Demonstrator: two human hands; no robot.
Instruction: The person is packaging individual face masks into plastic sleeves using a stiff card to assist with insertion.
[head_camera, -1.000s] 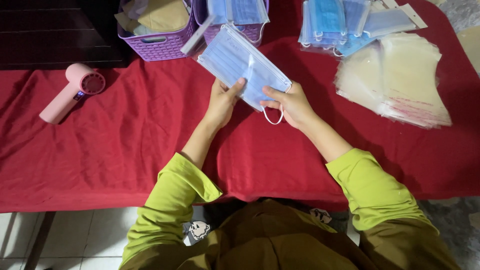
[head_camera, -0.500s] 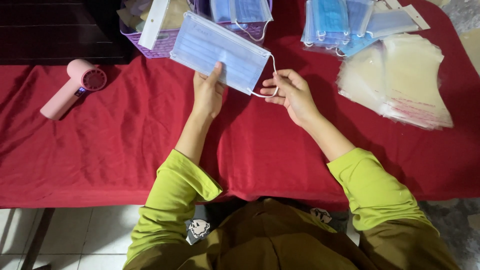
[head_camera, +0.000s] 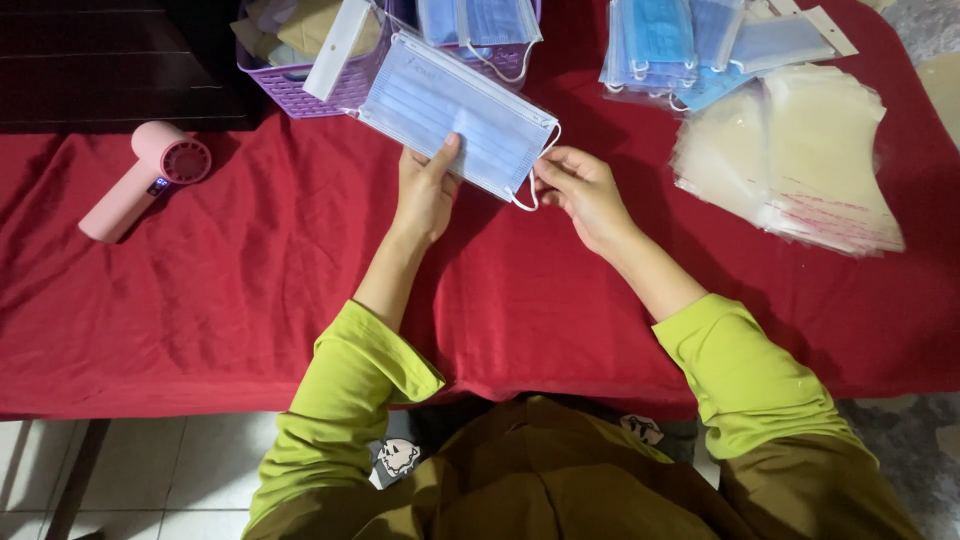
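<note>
Mask (head_camera: 455, 125) in the upper middle of the frame, held flat above the red table (head_camera: 250, 290), one corner overlapping the purple basket (head_camera: 300, 90). My left hand (head_camera: 425, 190) grips its lower edge, thumb pressed on top, fingers underneath. My right hand (head_camera: 580, 190) pinches the white ear loop (head_camera: 530, 195) at the mask's right end between thumb and fingertips. To do this well, I reckon: keep the left grip firm so the pleats stay flat, and draw the loop gently, no yanking at the weld. Outward now: more blue masks in the basket behind, a stack of bagged masks (head_camera: 680, 45) upper right, clear sleeves (head_camera: 800, 160) fanned below them at the right. Pink handheld fan (head_camera: 145, 180) lies far left, well apart from my hands.
</note>
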